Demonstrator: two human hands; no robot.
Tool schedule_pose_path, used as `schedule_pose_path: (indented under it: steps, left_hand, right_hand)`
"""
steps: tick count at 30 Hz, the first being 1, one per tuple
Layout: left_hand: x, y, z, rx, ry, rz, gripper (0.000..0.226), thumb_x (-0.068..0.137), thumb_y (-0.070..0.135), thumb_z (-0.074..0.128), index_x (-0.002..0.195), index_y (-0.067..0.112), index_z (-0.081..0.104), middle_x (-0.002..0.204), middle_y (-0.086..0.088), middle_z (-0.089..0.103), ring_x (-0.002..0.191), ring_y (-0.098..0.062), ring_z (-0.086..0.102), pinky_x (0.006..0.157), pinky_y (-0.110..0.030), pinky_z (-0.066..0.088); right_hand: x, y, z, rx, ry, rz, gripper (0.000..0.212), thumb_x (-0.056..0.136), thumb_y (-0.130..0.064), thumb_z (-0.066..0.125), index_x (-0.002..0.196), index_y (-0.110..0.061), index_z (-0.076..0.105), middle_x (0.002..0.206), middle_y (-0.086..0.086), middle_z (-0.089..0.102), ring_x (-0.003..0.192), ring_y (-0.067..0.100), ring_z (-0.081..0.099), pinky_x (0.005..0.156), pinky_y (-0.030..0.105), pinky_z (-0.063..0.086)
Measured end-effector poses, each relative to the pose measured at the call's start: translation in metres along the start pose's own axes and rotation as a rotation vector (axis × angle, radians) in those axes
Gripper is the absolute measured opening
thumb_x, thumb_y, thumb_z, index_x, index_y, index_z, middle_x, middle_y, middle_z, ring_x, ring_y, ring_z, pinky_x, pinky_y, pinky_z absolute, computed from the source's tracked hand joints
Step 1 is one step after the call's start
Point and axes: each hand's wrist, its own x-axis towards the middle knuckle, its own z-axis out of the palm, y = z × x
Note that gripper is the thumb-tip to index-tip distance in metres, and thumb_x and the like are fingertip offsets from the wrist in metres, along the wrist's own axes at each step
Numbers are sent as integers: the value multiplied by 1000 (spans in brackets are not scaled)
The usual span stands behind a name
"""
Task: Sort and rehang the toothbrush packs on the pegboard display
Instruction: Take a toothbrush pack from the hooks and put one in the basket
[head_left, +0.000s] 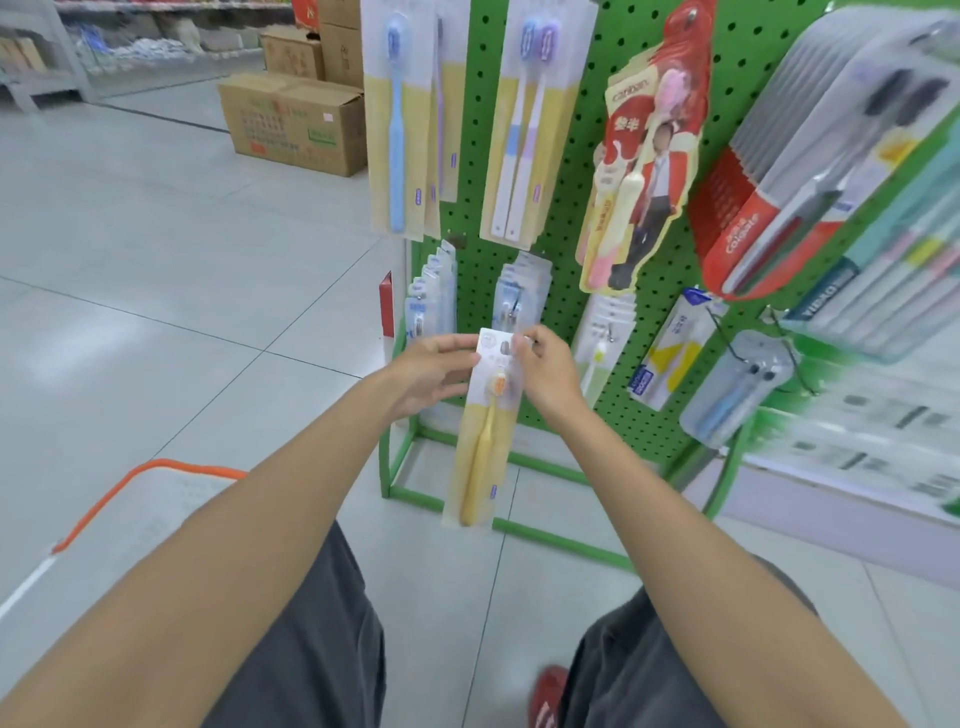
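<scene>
Trousers (322, 649) | left hand (431, 371), right hand (550, 369) pinch yellow pack (480, 457) | pegboard (475, 130) behind

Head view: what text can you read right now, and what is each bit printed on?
"Colgate": red multi-pack hanging at the right.
"cariban" (roughly): red-and-cream pack on the pegboard.
Unreadable, too small or blurred: yellow toothbrush pack pinched by left hand and right hand; cardboard box prints; the other packs.
</scene>
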Motion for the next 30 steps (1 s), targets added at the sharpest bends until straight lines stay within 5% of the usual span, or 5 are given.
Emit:
schedule_pose_path:
  steps: [5, 10, 13, 24, 30]
  left_hand:
    - [0, -11, 12, 191, -38, -63, 17, 98, 13, 58, 111, 5, 65, 98, -7, 74, 89, -19, 72, 73, -27, 58]
    - [-1, -9, 20, 120, -13, 23, 18, 99, 13, 56, 110, 4, 66, 96, -7, 73, 86, -18, 71, 71, -25, 58]
    - [-2, -10, 21, 78, 31, 44, 19, 99, 13, 57, 112, 3, 66, 98, -8, 72, 86, -18, 71, 68, -24, 57]
    - [-6, -1, 8, -138, 160, 74, 11, 99, 11, 55, 100, 9, 65, 98, -8, 72, 78, -14, 72, 65, -24, 59]
    - [-4, -2, 13, 24, 211, 70, 23, 102, 18, 52, 119, 6, 63, 113, -11, 70, 97, -20, 68, 82, -30, 59]
  right_hand:
    - [6, 3, -15, 43, 55, 49, 22, 103, -19, 37, 99, -10, 56, 88, 2, 59, 78, 20, 55, 80, 47, 51]
    - [2, 5, -19, 73, -41, 111, 34, 99, -39, 51, 74, -15, 52, 71, 2, 53, 70, 22, 52, 69, 40, 49]
    - [0, 11, -15, 126, -137, 171, 48, 101, -38, 48, 75, 2, 57, 72, 11, 54, 69, 23, 53, 64, 37, 53]
    - [-31, 38, -9, -89, -601, 258, 20, 92, -5, 62, 110, 0, 66, 119, 25, 64, 90, 17, 61, 71, 22, 57]
    - [-42, 44, -12, -153, -649, 257, 18, 90, -6, 66, 105, 4, 69, 95, 12, 71, 75, 12, 61, 65, 17, 55]
